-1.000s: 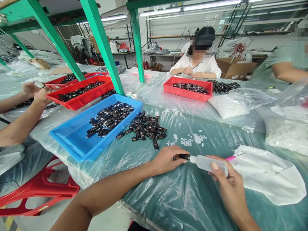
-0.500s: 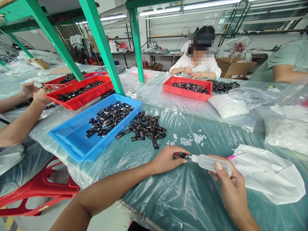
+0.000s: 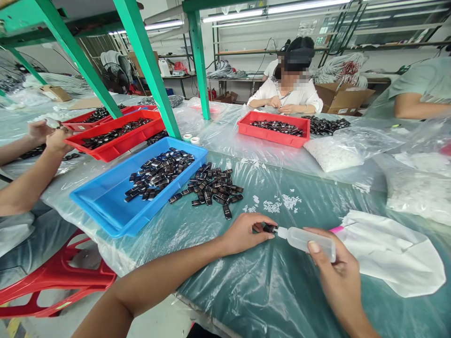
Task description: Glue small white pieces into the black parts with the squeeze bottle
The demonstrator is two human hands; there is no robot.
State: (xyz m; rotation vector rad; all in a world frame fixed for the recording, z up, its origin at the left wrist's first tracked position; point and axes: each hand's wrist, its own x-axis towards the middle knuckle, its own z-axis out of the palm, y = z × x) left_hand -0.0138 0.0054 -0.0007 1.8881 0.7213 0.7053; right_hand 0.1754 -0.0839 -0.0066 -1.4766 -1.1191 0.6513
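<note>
Left hand [image 3: 246, 233] has thumb and fingers pinched on 1 small black plastic part [image 3: 269, 228], held just above the table. The nozzle of a translucent squeeze bottle [image 3: 308, 241] is right up at the part's end, can't tell if it's actually touching. Right hand [image 3: 337, 265] has its fingers wrapped round that bottle, thumb on the near side. Just beyond the left fingertips there's 3 or so little piles of white bits [image 3: 272, 206]. Further out and left of those fingers is a loose heap of black parts [image 3: 213, 184], then a blue tray [image 3: 102, 210] with more of them inside. Past the right fingers, just beside them, lies a crumpled white cloth [image 3: 396, 256].
</note>
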